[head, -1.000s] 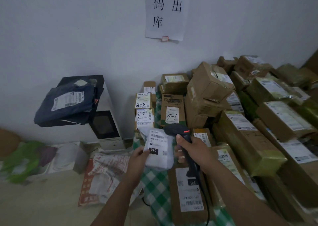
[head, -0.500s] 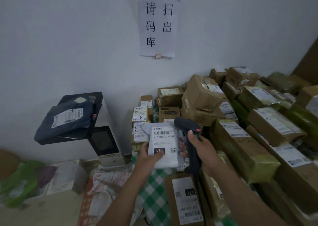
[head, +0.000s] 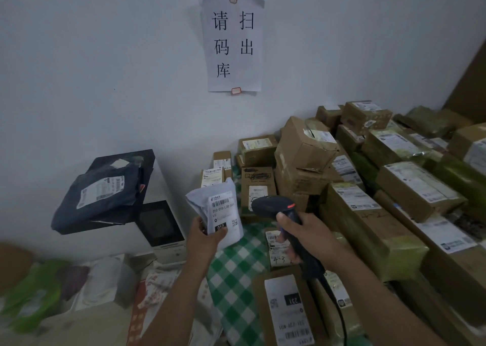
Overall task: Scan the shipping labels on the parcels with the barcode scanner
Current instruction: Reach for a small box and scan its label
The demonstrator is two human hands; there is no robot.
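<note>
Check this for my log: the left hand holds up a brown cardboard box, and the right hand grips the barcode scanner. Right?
Not quite. In the head view the left hand holds up a white soft parcel with its label facing the camera, not a brown cardboard box. The right hand does grip the barcode scanner.

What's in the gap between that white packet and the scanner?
Nothing sits between the white packet and the scanner; the head view shows only a labelled brown box behind the gap.
</note>
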